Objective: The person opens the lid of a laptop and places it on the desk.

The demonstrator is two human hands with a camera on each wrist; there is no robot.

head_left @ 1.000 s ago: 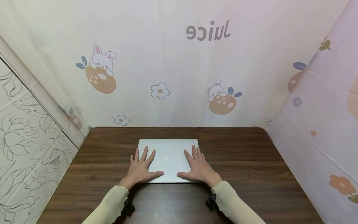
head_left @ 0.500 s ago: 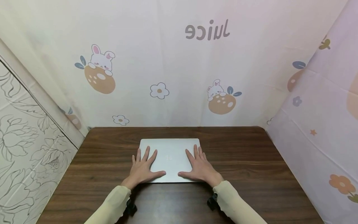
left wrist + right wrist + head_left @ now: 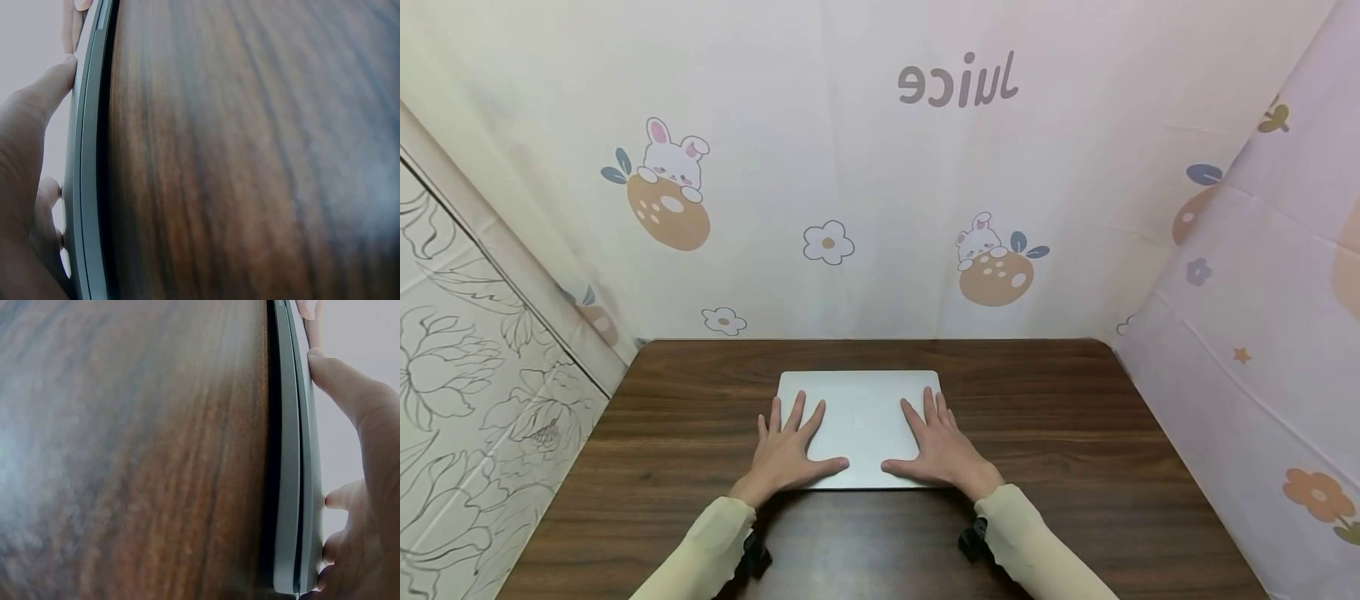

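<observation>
A closed silver laptop (image 3: pixel 865 400) lies flat on the dark wooden table, its front edge facing me. My left hand (image 3: pixel 782 457) rests on the left part of its lid, fingers spread and thumb pointing inward. On the right part of the lid, my right hand (image 3: pixel 942 450) lies the same way, mirrored. Seen from the left wrist, the thumb (image 3: pixel 53 84) touches the lid by the laptop's front edge (image 3: pixel 87 162). The right wrist view shows fingertips and thumb (image 3: pixel 340 378) on the lid, above the thin seam of the laptop's side (image 3: pixel 290 462).
The brown wood-grain table (image 3: pixel 1045 433) stretches out on both sides of the laptop. Behind it hangs a pale curtain (image 3: pixel 887 183) printed with rabbits, fruit and flowers. Another printed cloth (image 3: pixel 1247 350) borders the right side, and a line-drawn floral panel (image 3: pixel 475 375) the left.
The laptop has slid slightly to the right across the table, with both hands moving along on its lid. The spread of the fingers looks the same.
</observation>
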